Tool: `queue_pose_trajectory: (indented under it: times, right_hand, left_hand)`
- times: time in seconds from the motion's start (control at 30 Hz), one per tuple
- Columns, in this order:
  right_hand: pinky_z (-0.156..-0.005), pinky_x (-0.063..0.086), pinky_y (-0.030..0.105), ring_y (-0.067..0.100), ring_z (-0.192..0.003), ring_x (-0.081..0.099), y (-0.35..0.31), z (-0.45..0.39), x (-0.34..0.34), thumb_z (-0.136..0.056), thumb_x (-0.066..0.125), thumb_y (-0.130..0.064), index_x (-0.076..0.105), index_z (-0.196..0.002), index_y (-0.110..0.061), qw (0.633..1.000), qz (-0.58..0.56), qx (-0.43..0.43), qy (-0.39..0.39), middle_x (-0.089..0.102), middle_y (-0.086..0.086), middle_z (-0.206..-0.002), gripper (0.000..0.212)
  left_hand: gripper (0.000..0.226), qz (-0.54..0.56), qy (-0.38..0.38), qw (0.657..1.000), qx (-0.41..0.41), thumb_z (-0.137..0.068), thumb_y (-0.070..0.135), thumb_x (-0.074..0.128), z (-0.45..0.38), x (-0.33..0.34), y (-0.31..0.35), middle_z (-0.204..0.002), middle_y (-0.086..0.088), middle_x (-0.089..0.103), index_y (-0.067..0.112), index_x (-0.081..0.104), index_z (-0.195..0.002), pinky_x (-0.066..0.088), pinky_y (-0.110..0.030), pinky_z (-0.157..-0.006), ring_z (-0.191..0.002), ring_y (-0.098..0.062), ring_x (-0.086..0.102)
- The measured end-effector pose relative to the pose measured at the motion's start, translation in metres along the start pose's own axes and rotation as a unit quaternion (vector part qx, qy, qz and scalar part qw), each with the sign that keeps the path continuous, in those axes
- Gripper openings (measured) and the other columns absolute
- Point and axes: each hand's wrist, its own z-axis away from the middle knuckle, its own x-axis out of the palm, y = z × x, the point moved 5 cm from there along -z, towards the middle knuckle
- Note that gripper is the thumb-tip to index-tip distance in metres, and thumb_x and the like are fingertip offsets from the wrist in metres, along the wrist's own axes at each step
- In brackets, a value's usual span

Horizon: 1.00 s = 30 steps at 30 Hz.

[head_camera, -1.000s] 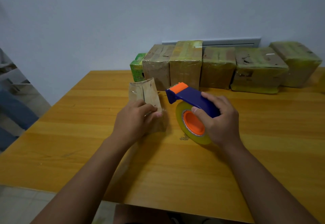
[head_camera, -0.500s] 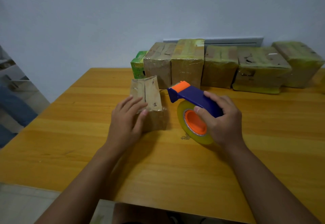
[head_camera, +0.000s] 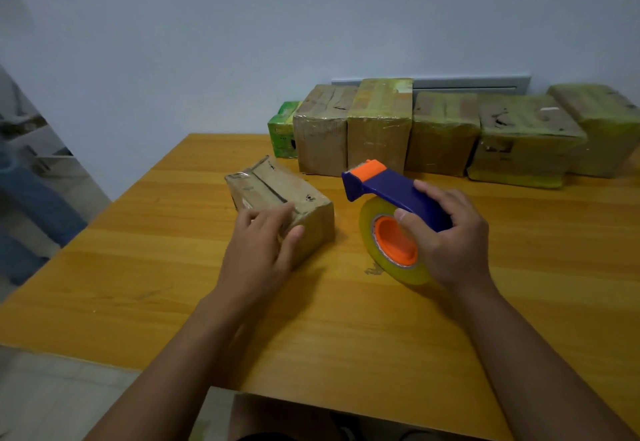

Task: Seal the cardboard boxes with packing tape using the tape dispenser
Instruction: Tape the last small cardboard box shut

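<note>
**Box and tape on the table**

Head view is the only one I get. I see a small brown cardboard box [head_camera: 277,195] lying on its side on the yellow wooden table [head_camera: 346,319]. The left hand [head_camera: 263,246] rests on the near end of that box, fingers mostly straight and a bit blurry, thumb against the box's near face. Just to the right of the box, not touching it, is the blue and orange tape dispenser [head_camera: 388,195] with its yellowish roll of clear tape [head_camera: 391,243]. The right hand [head_camera: 450,233] grips the blue handle, fingers curled round it. The roll's bottom edge looks like it touches the table. At the back, by the pale wall [head_camera: 242,25], stands a row of taped brown boxes [head_camera: 440,132], with a little green box [head_camera: 282,129] at the left end.
</note>
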Motion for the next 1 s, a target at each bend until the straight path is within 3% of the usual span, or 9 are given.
queue_pose_trajectory:
  times: [0.07,0.2,0.33,0.57,0.77,0.9,1.0]
  right_hand:
    - [-0.073,0.049,0.017,0.013,-0.1,0.058,0.0,0.0,0.0,-0.07,0.063,-0.059,0.063,-0.126,-0.02,1.0,-0.005,0.003,0.0,0.057,-0.002,-0.114,0.068]
    - [-0.071,0.045,0.007,0.011,-0.097,0.057,-0.003,0.001,0.002,-0.071,0.064,-0.058,0.063,-0.126,-0.02,1.0,-0.001,-0.008,-0.005,0.056,-0.003,-0.111,0.067]
    - [-0.071,0.046,0.009,0.011,-0.097,0.057,-0.002,0.001,0.001,-0.07,0.064,-0.058,0.063,-0.126,-0.019,1.0,-0.002,-0.005,-0.001,0.057,-0.003,-0.111,0.068]
    - [-0.071,0.047,0.01,0.011,-0.098,0.058,-0.002,0.001,0.001,-0.07,0.063,-0.058,0.062,-0.126,-0.02,1.0,-0.008,0.0,-0.005,0.056,-0.004,-0.112,0.068]
    - [-0.071,0.047,0.015,0.013,-0.099,0.057,-0.001,0.001,0.001,-0.071,0.063,-0.058,0.062,-0.127,-0.02,1.0,-0.002,0.0,-0.006,0.056,-0.003,-0.114,0.068]
    - [-0.072,0.048,0.016,0.012,-0.1,0.057,-0.001,0.002,0.001,-0.071,0.063,-0.059,0.061,-0.128,-0.02,1.0,-0.003,0.0,-0.009,0.056,-0.002,-0.115,0.069]
    - [-0.072,0.048,0.014,0.01,-0.1,0.057,0.0,0.001,0.0,-0.071,0.064,-0.058,0.062,-0.127,-0.021,1.0,-0.008,0.005,-0.004,0.056,-0.004,-0.114,0.067]
  left_hand:
    - [0.043,0.071,-0.045,0.996,0.001,-0.095,0.04,0.042,0.003,-0.006,-0.009,-0.127,0.024,0.05,0.024,0.053,-0.133,0.043,-0.032,-0.093,-0.121,-0.009,0.038]
    - [0.037,0.052,-0.091,0.993,0.052,-0.097,0.021,0.056,-0.001,-0.014,-0.017,-0.142,0.017,0.047,0.023,0.056,-0.134,0.038,-0.031,-0.101,-0.128,-0.006,0.035]
    - [0.047,0.023,-0.111,0.99,0.081,-0.093,0.038,0.054,-0.002,-0.014,-0.017,-0.14,0.018,0.046,0.022,0.054,-0.137,0.031,-0.024,-0.101,-0.129,-0.006,0.034]
    - [0.03,0.024,-0.004,0.998,0.053,-0.089,0.024,0.069,0.0,-0.006,-0.012,-0.125,0.01,0.062,0.016,0.067,-0.118,0.038,-0.026,-0.095,-0.121,-0.016,0.048]
    - [0.024,0.046,0.032,0.998,0.028,-0.086,0.028,0.063,-0.001,-0.004,-0.006,-0.115,0.007,0.067,0.015,0.07,-0.104,0.043,-0.03,-0.089,-0.113,-0.017,0.051]
    - [0.022,0.028,-0.003,0.998,0.054,-0.091,0.023,0.059,-0.001,-0.008,-0.002,-0.116,0.011,0.065,0.014,0.07,-0.107,0.045,-0.03,-0.091,-0.116,-0.015,0.051]
    - [0.029,0.038,-0.086,0.995,0.042,-0.094,0.008,0.058,-0.002,-0.023,-0.011,-0.121,0.023,0.054,0.018,0.064,-0.121,0.038,-0.022,-0.098,-0.126,0.002,0.041]
